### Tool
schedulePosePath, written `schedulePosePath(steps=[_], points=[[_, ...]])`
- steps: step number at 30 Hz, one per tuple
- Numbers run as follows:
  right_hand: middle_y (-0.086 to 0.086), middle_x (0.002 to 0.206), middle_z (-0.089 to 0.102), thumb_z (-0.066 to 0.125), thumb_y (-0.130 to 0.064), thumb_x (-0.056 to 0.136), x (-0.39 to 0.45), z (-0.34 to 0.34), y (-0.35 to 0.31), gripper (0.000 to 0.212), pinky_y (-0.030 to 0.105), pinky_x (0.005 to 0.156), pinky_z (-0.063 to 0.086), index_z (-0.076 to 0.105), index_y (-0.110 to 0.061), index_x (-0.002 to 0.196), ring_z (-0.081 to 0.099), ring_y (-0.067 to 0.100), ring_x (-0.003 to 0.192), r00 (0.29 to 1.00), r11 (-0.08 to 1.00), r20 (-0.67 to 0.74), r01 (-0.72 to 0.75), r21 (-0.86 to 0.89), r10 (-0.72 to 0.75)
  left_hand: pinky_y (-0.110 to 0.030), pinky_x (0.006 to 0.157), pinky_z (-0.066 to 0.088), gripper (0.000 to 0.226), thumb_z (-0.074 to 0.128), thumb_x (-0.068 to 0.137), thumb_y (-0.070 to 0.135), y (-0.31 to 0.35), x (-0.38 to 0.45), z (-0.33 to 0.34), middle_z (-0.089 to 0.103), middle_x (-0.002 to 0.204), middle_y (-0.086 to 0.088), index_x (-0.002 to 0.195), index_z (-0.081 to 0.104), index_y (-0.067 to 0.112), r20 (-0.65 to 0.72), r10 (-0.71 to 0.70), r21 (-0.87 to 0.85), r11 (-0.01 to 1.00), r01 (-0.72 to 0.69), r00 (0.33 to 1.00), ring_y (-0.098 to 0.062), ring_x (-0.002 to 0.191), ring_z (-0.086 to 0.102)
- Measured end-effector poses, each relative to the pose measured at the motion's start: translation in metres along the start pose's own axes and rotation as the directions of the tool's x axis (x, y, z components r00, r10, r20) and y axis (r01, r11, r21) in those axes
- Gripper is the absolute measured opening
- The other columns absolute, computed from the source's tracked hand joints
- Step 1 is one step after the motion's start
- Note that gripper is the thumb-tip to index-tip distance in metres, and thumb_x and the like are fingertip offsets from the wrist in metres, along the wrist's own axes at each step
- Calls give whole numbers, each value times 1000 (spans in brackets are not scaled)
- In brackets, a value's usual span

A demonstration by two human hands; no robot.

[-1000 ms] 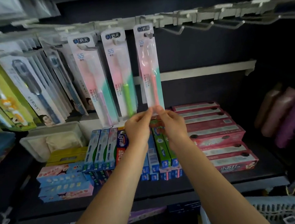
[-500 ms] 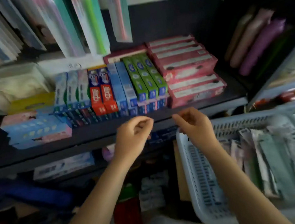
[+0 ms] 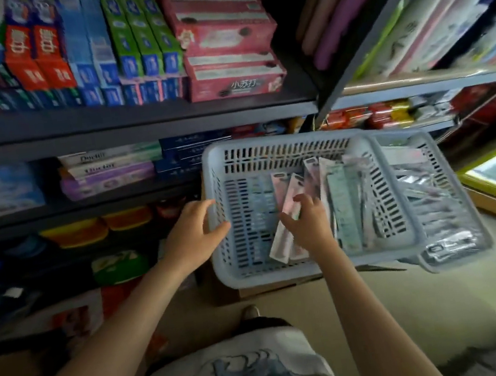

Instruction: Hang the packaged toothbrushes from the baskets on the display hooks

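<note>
A person stands over a store shelf, seen from above, both bare forearms reaching forward and down. On the far left, dark shelves (image 3: 137, 133) hold rows of boxed toothpaste (image 3: 99, 43) in red, blue and green, with a stack of pink boxes (image 3: 232, 62) beside them.

The left hand (image 3: 195, 238) is spread fairly wide, fingers loosely curved and holding nothing. Its fingertips reach the left wall of a pale blue slatted basket (image 3: 267, 150); the thumb appears to touch the rim, though the blur makes real contact hard to confirm.

Inside that basket, the right hand (image 3: 307, 224) is lowered palm-down with fingers partly curled. It rests on a pink packaged toothbrush (image 3: 286, 211), which lies slanted on the basket floor, its top end pointing up and to the right, its lower end sticking out past the hand toward the person. Whether the fingers have actually closed around the pack cannot be told.

Just right of that hand, more packaged toothbrushes (image 3: 343, 203) in pale green and pink lean together against the basket's right side. A second blue basket (image 3: 461, 196) sits touching the first on the right, tilted, with further packs (image 3: 432, 190) piled in it.

Farther right, another shelf (image 3: 417, 84) carries flat packaged goods.
</note>
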State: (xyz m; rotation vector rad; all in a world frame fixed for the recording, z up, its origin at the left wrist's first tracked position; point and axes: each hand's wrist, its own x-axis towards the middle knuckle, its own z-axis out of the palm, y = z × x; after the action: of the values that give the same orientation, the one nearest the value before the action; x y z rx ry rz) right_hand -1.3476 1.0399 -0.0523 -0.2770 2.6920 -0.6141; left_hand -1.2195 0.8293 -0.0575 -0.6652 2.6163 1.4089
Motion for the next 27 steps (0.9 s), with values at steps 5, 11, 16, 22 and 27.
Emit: schedulePosePath(steps=[5, 11, 16, 22, 27], points=[[30, 139, 49, 66, -33, 93, 35, 9, 26, 87, 48, 98, 48, 17, 3, 156, 55, 44, 121, 999, 999, -46, 21, -37, -22, -37, 106, 43, 85, 70, 87, 51, 8, 18, 46, 35, 151, 0, 155, 24, 28, -110, -62, -130, 990, 47, 992, -15, 137, 40], [22, 160, 27, 58, -41, 97, 61, 29, 37, 89, 48, 121, 22, 6, -3, 158, 25, 40, 146, 972, 981, 214, 125, -146, -93, -40, 103, 45, 102, 70, 85, 55, 11, 26, 86, 28, 155, -9, 159, 11, 16, -314, -154, 5, 986, 164, 937, -26, 139, 37], [13, 162, 24, 60, -55, 93, 70, 49, 36, 89, 57, 120, 20, 11, -22, 159, 18, 33, 151, 910, 916, 312, 346, -203, -274, -45, 102, 49, 108, 71, 84, 54, 5, 26, 96, 26, 159, -10, 161, 6, 16, -363, -177, 38, 978, 204, 915, -28, 141, 36], [22, 152, 31, 73, -61, 81, 83, 38, 40, 111, 46, 116, 27, 13, -5, 156, 29, 39, 143, 958, 939, 234, 227, -259, -167, -43, 99, 50, 110, 71, 85, 55, 7, 18, 104, 26, 157, -10, 161, 2, 16, -373, -210, 38, 970, 241, 904, -27, 139, 38], [21, 150, 32, 77, -40, 87, 72, 51, 31, 97, 46, 112, 35, 16, -3, 153, 34, 40, 141, 915, 967, 349, 242, -79, -201, -41, 102, 45, 111, 72, 85, 52, 12, 14, 103, 22, 159, -10, 161, -1, 17, -362, -218, 25, 970, 243, 906, -26, 141, 35]])
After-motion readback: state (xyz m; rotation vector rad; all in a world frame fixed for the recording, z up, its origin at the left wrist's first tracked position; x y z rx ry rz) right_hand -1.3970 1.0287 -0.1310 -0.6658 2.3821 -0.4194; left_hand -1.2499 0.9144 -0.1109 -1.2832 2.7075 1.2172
